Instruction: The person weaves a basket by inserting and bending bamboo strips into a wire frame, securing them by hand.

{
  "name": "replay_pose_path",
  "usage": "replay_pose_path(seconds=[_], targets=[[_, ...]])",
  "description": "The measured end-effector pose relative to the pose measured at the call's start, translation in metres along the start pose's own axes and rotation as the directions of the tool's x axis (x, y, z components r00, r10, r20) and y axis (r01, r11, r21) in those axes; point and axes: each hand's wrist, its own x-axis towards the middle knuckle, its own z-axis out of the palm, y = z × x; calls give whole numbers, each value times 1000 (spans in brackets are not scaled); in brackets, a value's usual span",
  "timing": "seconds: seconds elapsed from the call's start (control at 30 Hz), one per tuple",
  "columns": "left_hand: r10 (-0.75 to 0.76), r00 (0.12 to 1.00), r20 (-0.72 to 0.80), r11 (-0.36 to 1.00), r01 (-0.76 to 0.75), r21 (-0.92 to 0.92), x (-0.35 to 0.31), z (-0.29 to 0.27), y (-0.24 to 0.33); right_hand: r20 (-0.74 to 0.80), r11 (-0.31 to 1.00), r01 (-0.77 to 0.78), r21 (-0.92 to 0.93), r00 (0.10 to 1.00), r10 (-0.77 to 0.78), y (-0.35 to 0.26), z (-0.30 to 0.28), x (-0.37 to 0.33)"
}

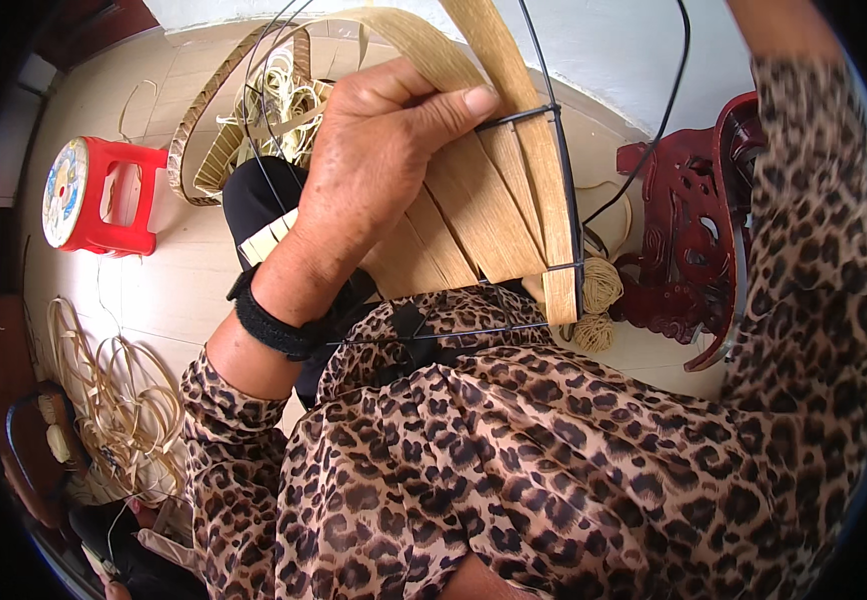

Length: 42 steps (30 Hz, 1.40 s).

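Note:
My left hand point(369, 165) is closed on a broad tan flat strip point(414, 45), its thumb pressing from above. Under the hand lies a panel of tan flat strips point(469, 215) side by side on my lap. Thin black cord point(569, 180) runs along the panel's right edge and crosses the strips. A loose length of black cord point(666, 110) rises from beside the panel to the top edge of the picture. My right forearm point(784, 30) is raised at the upper right, and its hand lies outside the picture.
At left stands a red plastic stool point(124, 195). Behind my left hand a basket point(216, 150) holds pale strips. Coiled strips point(119, 390) lie on the floor at lower left. To the right are a carved dark-red wooden chair point(689, 230) and beige yarn bundles point(599, 290). Another person's hand point(117, 590) shows at lower left.

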Motion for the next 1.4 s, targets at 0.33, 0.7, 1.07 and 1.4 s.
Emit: replay_pose_path(seconds=[0.33,0.7,1.07,1.4], targets=[[-93,977,-191,991,72,-110,14,-31,9,-214,882,-84,463,955,203,15,65,-233],[26,901,-434,1000,-29,0,-2,-40,0,-394,887,-78,456,876,280,-33,150,-279],[142,858,-493,990,-112,91,-26,-75,12,199,944,-145,295,976,87,-10,208,-298],[138,809,-572,989,-141,38,-18,-70,-2,-91,989,-38,144,995,52,-28,125,-349]])
